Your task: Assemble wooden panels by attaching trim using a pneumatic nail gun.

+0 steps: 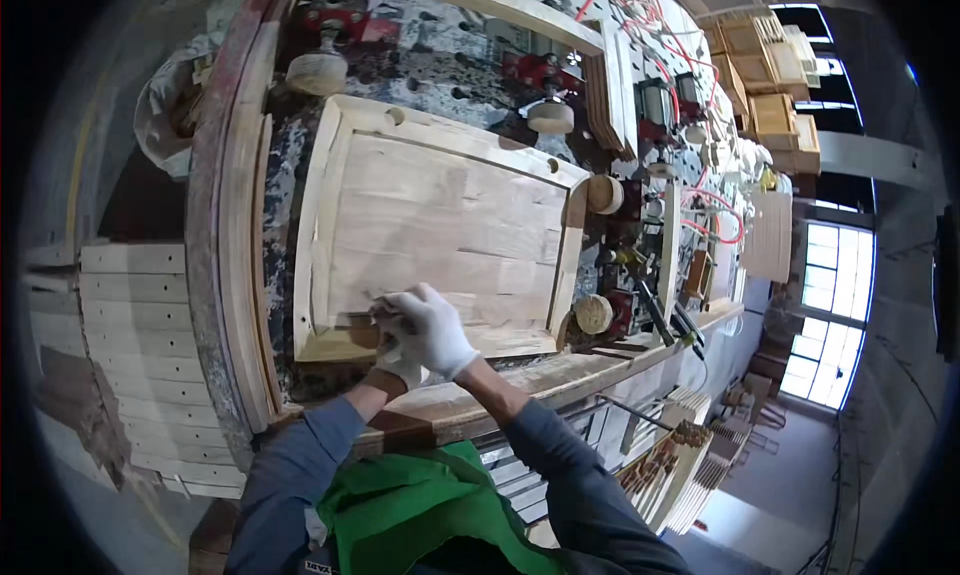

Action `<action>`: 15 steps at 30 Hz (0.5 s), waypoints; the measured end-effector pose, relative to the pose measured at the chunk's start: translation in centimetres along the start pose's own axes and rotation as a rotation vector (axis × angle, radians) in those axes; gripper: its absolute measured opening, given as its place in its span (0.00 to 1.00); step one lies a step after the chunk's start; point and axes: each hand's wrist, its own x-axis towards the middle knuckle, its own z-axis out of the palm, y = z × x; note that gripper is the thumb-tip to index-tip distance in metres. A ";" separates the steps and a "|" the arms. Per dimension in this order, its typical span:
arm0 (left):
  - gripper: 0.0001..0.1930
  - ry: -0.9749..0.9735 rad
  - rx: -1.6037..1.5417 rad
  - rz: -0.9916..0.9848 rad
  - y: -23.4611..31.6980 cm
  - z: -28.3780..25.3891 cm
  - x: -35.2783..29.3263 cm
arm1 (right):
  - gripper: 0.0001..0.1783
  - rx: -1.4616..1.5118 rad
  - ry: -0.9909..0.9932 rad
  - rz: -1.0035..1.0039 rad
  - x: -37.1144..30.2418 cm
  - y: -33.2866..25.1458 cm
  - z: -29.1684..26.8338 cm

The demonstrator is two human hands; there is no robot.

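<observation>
A wooden panel door [450,210], with a pale frame around a light brown inner panel, lies flat on the workbench. My right hand [436,333], in a white glove, is closed over the frame's near left part. Tucked under it is my left hand [402,363], also gloved, its fingers mostly hidden by the right. Something small and dark shows at the right hand's fingertips, against the panel's near left corner; its kind cannot be made out. Round pads on red clamps, such as the right pad [594,314] and the far pad [549,117], stand around the door.
A long wooden rail [232,235] borders the bench on the left, and a stack of drilled boards [140,345] lies beyond it. Red air hoses [690,60] run over the far right. A black-handled tool [655,305] rests near the right clamps. Wooden boxes [775,120] are stacked behind.
</observation>
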 end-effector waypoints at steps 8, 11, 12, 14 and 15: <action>0.16 0.868 0.593 0.383 -10.4 -11.3 23.7 | 0.11 0.326 0.822 0.835 -19.1 5.1 -7.3; 0.26 0.231 0.670 0.050 -3.8 -17.3 27.0 | 0.10 0.409 1.065 1.001 -23.7 4.4 -6.7; 0.26 0.207 0.678 0.082 -3.9 -16.5 29.1 | 0.10 0.424 1.155 0.990 -23.8 4.7 -6.0; 0.23 0.216 0.734 0.195 -5.8 -16.2 31.3 | 0.10 0.472 1.316 0.945 -23.5 5.4 -4.6; 0.23 0.204 0.746 0.219 -5.6 -15.7 31.5 | 0.10 0.478 1.341 0.958 -23.8 5.5 -4.1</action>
